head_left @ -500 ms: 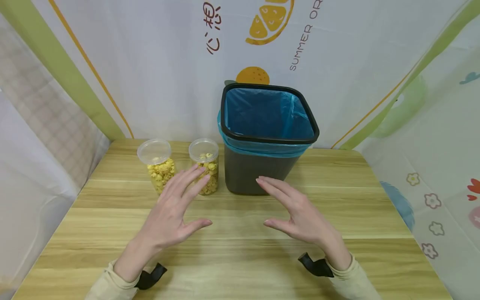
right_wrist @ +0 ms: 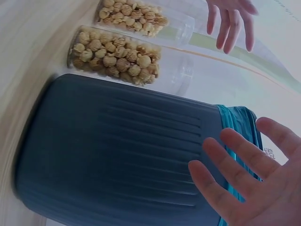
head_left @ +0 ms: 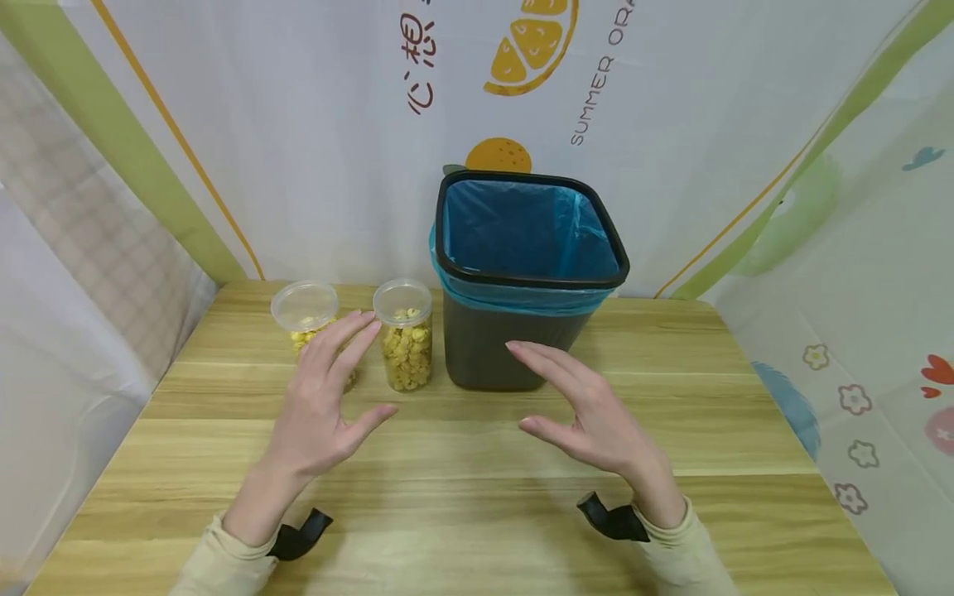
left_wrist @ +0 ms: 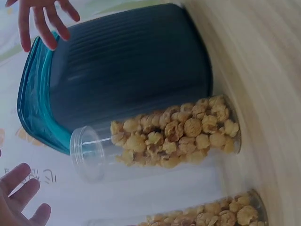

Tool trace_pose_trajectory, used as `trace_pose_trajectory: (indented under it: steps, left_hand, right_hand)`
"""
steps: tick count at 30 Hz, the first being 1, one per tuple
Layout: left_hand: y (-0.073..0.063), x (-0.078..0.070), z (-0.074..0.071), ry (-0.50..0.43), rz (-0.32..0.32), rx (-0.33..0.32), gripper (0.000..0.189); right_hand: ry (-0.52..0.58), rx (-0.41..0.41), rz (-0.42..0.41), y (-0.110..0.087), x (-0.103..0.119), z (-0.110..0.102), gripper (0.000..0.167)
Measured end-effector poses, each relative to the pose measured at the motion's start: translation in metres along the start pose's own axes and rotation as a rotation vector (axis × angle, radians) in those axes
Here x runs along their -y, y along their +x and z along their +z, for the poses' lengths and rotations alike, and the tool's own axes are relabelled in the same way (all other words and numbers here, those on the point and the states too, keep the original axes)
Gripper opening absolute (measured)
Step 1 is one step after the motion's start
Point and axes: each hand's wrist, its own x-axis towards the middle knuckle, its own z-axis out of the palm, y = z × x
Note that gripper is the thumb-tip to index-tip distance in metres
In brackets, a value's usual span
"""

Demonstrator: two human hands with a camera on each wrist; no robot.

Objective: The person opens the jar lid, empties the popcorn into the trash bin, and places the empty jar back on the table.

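Observation:
In the head view two clear lidded jars of popcorn stand at the back left of the table. My left hand [head_left: 316, 414], fingers spread and holding nothing, hovers in front of the left jar [head_left: 304, 308] and hides most of its lower part. The right jar [head_left: 407, 348] shows whole, just beyond my left fingertips; in the left wrist view this popcorn jar [left_wrist: 174, 136] lies across the middle. My right hand [head_left: 604, 422] is in the air with straight fingers, in front of the dark bin [head_left: 492, 348], and nothing is in it.
The bin has a black rim [head_left: 624, 265] and a blue bag liner [head_left: 522, 294] folded over its edge. Behind it hangs a white printed curtain [head_left: 320, 149]. The wooden table [head_left: 462, 513] extends in front, and another patterned cloth [head_left: 879, 331] hangs at the right.
My left hand has moved left, from in front of the right jar to the left jar, uncovering the right one. The right hand has barely shifted.

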Motion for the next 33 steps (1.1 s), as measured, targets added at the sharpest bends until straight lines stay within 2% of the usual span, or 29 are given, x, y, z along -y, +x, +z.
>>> trace_pose_trajectory:
  steps: [6, 9, 14, 25, 33]
  left_hand:
    - [0.004, 0.009, -0.001, 0.001, -0.039, -0.097, 0.082]
    - [0.004, 0.015, -0.001, -0.002, -0.069, -0.165, 0.083]
    - [0.003, 0.024, -0.004, -0.001, -0.134, -0.233, 0.086]
    - [0.001, 0.041, -0.007, -0.003, -0.226, -0.293, 0.089]
    - [-0.003, 0.055, -0.006, 0.012, -0.278, -0.292, 0.089]
  right_hand:
    - [0.015, -0.005, 0.031, 0.001, 0.001, -0.002, 0.077]
    - [0.041, -0.015, 0.040, 0.001, 0.001, -0.003, 0.076]
    - [0.095, -0.024, 0.042, 0.002, 0.000, -0.004, 0.071]
    - [0.119, -0.023, 0.039, 0.001, -0.002, -0.005, 0.069]
    - [0.107, -0.029, 0.035, 0.002, -0.003, -0.008, 0.071]
